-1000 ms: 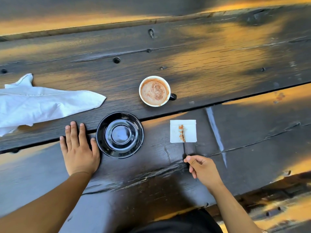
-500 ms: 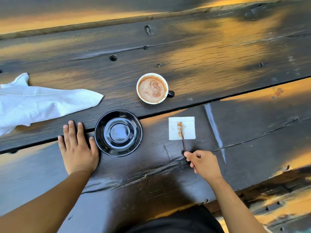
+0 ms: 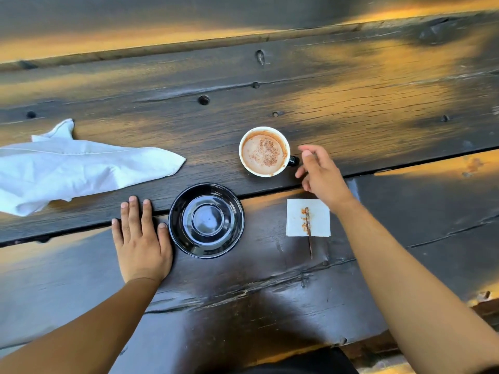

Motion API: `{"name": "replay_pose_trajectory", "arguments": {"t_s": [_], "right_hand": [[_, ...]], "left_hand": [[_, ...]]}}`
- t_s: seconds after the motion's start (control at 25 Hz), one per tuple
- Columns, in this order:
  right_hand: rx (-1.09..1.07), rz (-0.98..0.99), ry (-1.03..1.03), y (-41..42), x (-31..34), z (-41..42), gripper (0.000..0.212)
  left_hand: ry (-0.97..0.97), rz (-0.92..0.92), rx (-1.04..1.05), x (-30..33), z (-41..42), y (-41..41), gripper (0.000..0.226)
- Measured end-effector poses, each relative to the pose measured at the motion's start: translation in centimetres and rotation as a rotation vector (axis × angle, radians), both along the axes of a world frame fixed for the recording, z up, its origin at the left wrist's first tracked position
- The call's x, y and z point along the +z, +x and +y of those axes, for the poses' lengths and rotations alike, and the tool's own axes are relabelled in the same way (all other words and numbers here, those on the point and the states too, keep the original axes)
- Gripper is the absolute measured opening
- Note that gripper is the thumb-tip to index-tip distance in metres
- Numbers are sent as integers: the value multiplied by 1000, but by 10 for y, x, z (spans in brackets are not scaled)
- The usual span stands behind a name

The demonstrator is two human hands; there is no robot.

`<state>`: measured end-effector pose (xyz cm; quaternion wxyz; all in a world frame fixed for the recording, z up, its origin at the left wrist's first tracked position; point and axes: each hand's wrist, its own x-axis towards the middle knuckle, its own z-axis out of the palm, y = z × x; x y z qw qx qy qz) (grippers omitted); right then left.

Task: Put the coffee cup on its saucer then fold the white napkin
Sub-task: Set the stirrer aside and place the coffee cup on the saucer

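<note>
Coffee cup point(image 3: 264, 151) on table, just left of right hand point(image 3: 321, 175), fingers loosely spread, empty

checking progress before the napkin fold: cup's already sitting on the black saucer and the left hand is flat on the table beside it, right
Not quite. The head view shows the coffee cup standing on the bare wooden table, beyond the black saucer, which is empty. The right hand is open near the cup's handle. The left hand does lie flat on the table beside the saucer.

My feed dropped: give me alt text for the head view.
The right hand reaches, fingers open, toward the handle of a full coffee cup on a dark wooden table. The left hand lies flat beside an empty black saucer; a white napkin lies unfolded, far left.
</note>
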<state>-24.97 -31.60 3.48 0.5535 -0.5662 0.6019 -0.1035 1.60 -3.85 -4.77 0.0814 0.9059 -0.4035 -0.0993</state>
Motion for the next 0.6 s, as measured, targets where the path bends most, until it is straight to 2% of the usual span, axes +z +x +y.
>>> {"name": "replay_pose_trajectory", "arguments": {"t_s": [0.12, 0.32, 0.6], "right_hand": [[174, 46, 112, 4, -4, -25, 32], [384, -11, 227, 1, -13, -42, 39], [449, -5, 196, -1, -15, -41, 36]], "left_hand": [[5, -6, -4, 0, 0, 0, 63], [7, -13, -4, 1, 0, 0, 64], [28, -17, 5, 0, -2, 0, 64]]}}
